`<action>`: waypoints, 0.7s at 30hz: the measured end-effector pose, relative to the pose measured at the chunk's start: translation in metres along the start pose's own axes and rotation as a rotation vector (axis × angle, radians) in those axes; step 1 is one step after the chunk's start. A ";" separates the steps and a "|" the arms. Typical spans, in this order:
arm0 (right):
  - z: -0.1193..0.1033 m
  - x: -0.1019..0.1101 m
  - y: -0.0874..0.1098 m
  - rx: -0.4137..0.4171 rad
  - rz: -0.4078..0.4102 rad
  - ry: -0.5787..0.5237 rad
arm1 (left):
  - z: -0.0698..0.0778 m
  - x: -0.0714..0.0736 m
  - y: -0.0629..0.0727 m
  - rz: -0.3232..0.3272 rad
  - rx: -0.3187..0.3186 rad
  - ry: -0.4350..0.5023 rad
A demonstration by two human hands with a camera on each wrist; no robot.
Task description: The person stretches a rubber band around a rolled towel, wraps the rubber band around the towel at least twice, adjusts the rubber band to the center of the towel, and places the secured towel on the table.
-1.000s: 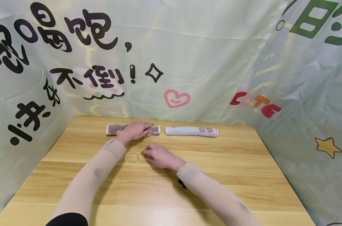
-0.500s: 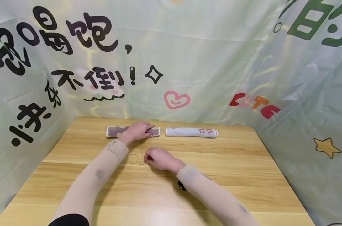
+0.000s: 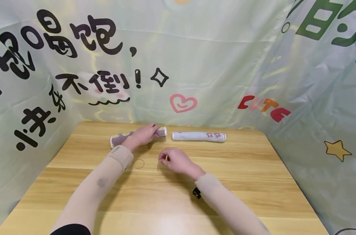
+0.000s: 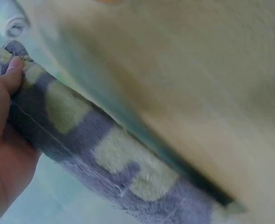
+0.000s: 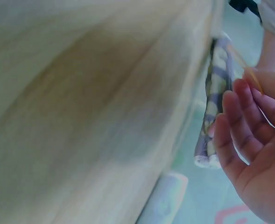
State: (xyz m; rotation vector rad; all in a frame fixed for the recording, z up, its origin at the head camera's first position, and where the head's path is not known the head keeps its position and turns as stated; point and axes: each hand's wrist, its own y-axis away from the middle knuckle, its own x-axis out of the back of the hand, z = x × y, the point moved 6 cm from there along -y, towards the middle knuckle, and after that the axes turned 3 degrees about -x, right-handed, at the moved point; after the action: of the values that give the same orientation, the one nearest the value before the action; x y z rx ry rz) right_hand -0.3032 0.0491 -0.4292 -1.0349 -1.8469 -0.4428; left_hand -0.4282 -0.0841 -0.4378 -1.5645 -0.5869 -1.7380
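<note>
My left hand [image 3: 143, 134] grips a rolled towel [image 4: 111, 144], purple with pale yellow patches, near its right end. In the head view this roll slants, right end higher, at the back of the table. My right hand [image 3: 178, 160] pinches a thin yellow rubber band [image 5: 253, 79] between thumb and index finger, the other fingers loosely bent. A second rubber band [image 3: 139, 164] lies as a ring on the wood, left of the right hand. To the right of the purple roll rests another rolled towel [image 3: 195, 136], white with pink flowers.
The wooden table [image 3: 224, 202] has its back edge close behind the rolls. Printed cloth walls [image 3: 219, 58] with lettering and a pink heart enclose it at the back and sides.
My right hand has picked up one rubber band from the table and moved up and to the right. My left hand has tilted the purple rolled towel, raising its right end.
</note>
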 end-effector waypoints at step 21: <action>0.011 0.097 0.053 -0.028 0.708 -0.456 | 0.081 0.071 0.038 0.226 0.021 0.206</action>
State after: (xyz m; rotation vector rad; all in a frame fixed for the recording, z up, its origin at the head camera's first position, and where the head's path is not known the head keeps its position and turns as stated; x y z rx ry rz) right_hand -0.2859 0.1325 -0.3578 -1.8170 -1.6947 0.2102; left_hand -0.3469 -0.0630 -0.3601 -1.3593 -0.3123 -1.6871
